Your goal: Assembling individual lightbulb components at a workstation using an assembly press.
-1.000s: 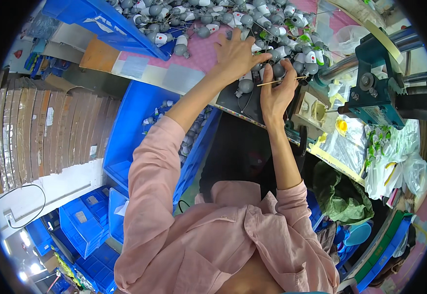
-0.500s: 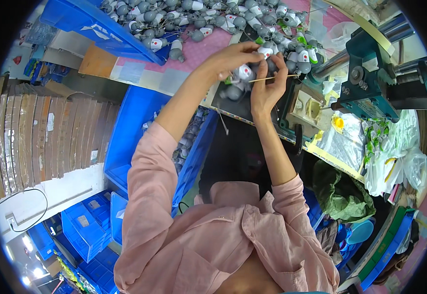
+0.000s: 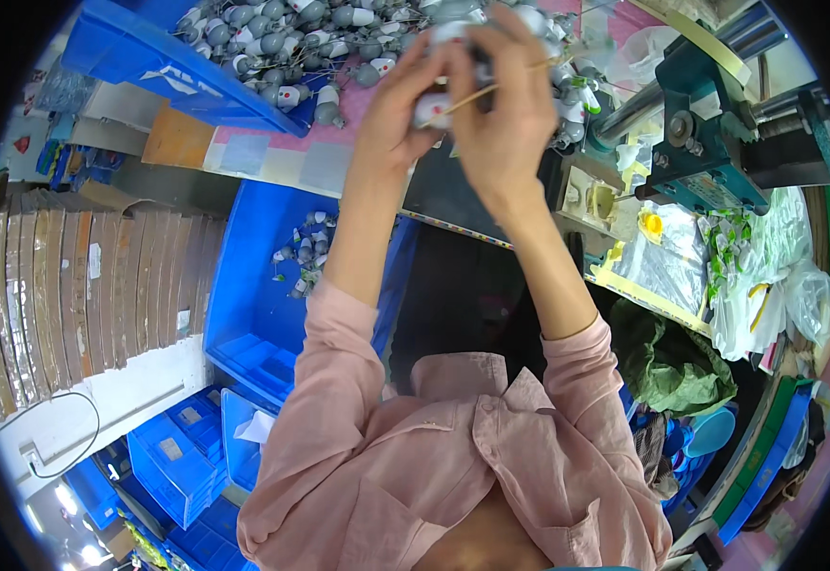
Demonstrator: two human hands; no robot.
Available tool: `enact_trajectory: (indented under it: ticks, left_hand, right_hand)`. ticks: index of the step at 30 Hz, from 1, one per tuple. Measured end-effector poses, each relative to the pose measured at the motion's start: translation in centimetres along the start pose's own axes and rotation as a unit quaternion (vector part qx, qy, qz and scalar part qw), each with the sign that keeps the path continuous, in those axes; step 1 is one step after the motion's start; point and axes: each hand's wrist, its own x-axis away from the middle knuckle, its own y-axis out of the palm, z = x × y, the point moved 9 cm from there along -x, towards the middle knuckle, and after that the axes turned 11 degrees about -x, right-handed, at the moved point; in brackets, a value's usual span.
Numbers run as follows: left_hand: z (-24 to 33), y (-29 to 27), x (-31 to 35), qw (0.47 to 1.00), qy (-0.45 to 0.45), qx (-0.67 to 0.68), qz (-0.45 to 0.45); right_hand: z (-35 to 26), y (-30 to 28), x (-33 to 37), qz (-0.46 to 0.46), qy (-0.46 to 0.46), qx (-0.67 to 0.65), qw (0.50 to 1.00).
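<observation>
Both my hands are raised together over the near edge of the workbench. My left hand (image 3: 398, 112) is curled round a small grey-and-white figure (image 3: 432, 109), whose white part shows between the hands. In my right hand (image 3: 508, 119) is a thin wooden stick (image 3: 474, 99), slanting across the fingers toward the figure. Another white-and-grey piece (image 3: 449, 34) shows at the fingertips, blurred; which hand touches it I cannot tell. Beyond the hands lies a heap of similar grey-and-white figures (image 3: 272, 43), some with red dots. My fingers hide part of the heap.
A tilted blue bin (image 3: 172, 71) borders the heap on the left. Below the bench edge stands another blue bin (image 3: 263, 285) with several figures inside. On the right is a green metal press (image 3: 696, 128), with plastic bags (image 3: 786, 276) beyond. Stacked cardboard (image 3: 101, 276) lines the left.
My hands have come closer together and risen, with the right hand moving left. The stick now slants more steeply. My left forearm has swung more upright, and the view has shifted slightly.
</observation>
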Motion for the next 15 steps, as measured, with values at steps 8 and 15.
enact_trajectory:
  ticks: [8,15]
  left_hand:
    - [6.8,-6.3,22.3,0.765,0.168,-0.537,0.313]
    - [1.0,-19.6,39.6,0.926,0.037,0.005,0.375]
  right_hand:
    - [-10.7,8.6,9.9,-0.210,-0.078,-0.099,0.969]
    - [-10.6,17.2,27.6,-0.299,0.067,-0.206,0.929]
